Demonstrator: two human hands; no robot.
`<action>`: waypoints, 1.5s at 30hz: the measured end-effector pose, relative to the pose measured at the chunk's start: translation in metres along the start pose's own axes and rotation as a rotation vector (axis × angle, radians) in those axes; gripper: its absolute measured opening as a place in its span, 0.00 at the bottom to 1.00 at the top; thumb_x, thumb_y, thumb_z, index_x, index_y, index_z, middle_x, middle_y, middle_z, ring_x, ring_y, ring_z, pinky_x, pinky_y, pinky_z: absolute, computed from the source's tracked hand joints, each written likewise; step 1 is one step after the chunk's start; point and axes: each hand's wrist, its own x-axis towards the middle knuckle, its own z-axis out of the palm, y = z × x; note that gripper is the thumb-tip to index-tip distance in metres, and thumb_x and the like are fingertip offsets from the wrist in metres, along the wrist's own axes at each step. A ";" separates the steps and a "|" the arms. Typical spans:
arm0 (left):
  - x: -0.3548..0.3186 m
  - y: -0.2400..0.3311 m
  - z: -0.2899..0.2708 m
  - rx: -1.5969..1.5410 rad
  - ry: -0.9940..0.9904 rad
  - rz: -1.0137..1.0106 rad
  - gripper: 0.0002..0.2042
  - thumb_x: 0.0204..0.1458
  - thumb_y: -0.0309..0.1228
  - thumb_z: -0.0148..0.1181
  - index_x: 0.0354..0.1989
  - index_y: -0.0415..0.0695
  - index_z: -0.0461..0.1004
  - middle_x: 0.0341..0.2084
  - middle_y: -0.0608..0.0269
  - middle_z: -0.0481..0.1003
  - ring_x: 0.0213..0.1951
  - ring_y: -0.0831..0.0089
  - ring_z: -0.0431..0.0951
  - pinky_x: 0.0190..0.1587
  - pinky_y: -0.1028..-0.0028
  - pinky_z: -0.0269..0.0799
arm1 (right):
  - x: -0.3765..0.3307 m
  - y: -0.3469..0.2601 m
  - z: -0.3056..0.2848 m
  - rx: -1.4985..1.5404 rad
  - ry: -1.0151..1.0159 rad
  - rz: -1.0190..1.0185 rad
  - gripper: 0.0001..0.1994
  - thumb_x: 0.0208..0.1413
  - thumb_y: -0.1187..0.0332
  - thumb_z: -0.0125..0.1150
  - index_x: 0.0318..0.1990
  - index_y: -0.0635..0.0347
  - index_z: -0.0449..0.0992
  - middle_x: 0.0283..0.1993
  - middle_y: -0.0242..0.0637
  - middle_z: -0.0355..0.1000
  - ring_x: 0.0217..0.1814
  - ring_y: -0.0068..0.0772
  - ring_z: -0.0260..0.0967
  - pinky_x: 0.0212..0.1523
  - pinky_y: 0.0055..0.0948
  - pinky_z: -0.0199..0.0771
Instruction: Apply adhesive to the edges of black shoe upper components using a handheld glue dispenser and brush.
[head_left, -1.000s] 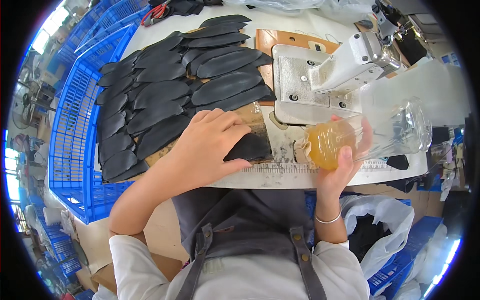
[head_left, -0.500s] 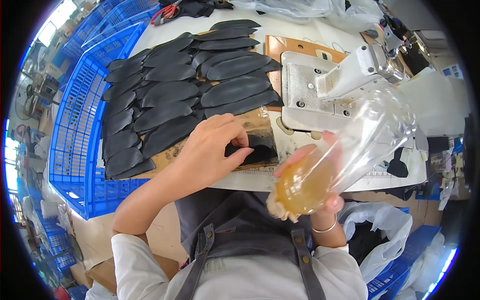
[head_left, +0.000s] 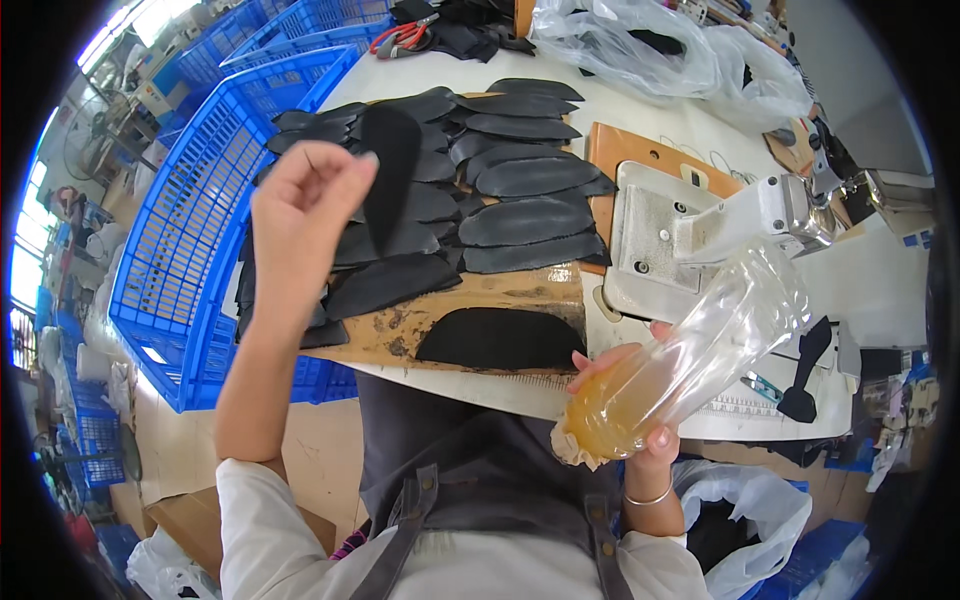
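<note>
My left hand [head_left: 310,195] pinches a black, elongated piece of material [head_left: 390,165] between thumb and fingers. It holds the piece raised above the left part of the pieces on the board, slightly smeared by motion. Another black rounded piece [head_left: 500,338] lies flat at the near edge of the stained brown board [head_left: 385,335]. Overlapping rows of similar black pieces [head_left: 525,222] cover most of the board. My right hand [head_left: 655,455] grips a tilted clear plastic bottle [head_left: 640,400] with yellowish liquid at its lower end, which has a crusted beige tip.
A white machine [head_left: 690,225] stands right of the board on the white table [head_left: 520,400]. Blue crates [head_left: 185,270] are at the left. Red-handled cutters [head_left: 405,37] and clear plastic bags [head_left: 640,60] lie at the back. A bag with black material [head_left: 745,510] sits below right.
My left hand has moved up and left from the board's near edge and now holds a black piece in the air. The piece on the near edge is uncovered. The bottle stays in my right hand.
</note>
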 end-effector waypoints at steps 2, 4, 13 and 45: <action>0.025 -0.003 -0.001 0.167 0.076 0.199 0.06 0.48 0.28 0.62 0.27 0.41 0.72 0.18 0.76 0.67 0.22 0.91 0.61 0.24 0.88 0.54 | 0.000 0.001 -0.003 0.039 0.009 -0.003 0.47 0.38 0.48 0.64 0.63 0.53 0.44 0.39 0.50 0.65 0.37 0.51 0.70 0.56 0.54 0.61; 0.047 0.000 0.016 0.322 0.125 0.312 0.06 0.47 0.29 0.63 0.26 0.41 0.72 0.17 0.74 0.68 0.21 0.88 0.63 0.23 0.85 0.56 | 0.000 0.003 -0.011 0.089 -0.064 -0.029 0.47 0.37 0.50 0.65 0.64 0.53 0.45 0.43 0.56 0.66 0.40 0.51 0.71 0.57 0.51 0.61; 0.097 -0.074 0.136 0.672 -0.129 0.638 0.05 0.41 0.30 0.57 0.22 0.43 0.70 0.19 0.58 0.72 0.25 0.59 0.74 0.30 0.63 0.68 | -0.002 0.001 -0.014 0.165 -0.037 -0.021 0.47 0.38 0.49 0.64 0.64 0.51 0.45 0.42 0.55 0.66 0.40 0.51 0.71 0.57 0.53 0.60; -0.089 -0.073 -0.023 0.353 -0.407 0.900 0.12 0.35 0.25 0.61 0.32 0.38 0.75 0.30 0.57 0.73 0.32 0.61 0.76 0.36 0.68 0.75 | 0.033 0.005 0.057 -0.496 0.082 -0.328 0.46 0.44 0.58 0.65 0.64 0.57 0.38 0.51 0.57 0.61 0.49 0.42 0.65 0.46 0.35 0.70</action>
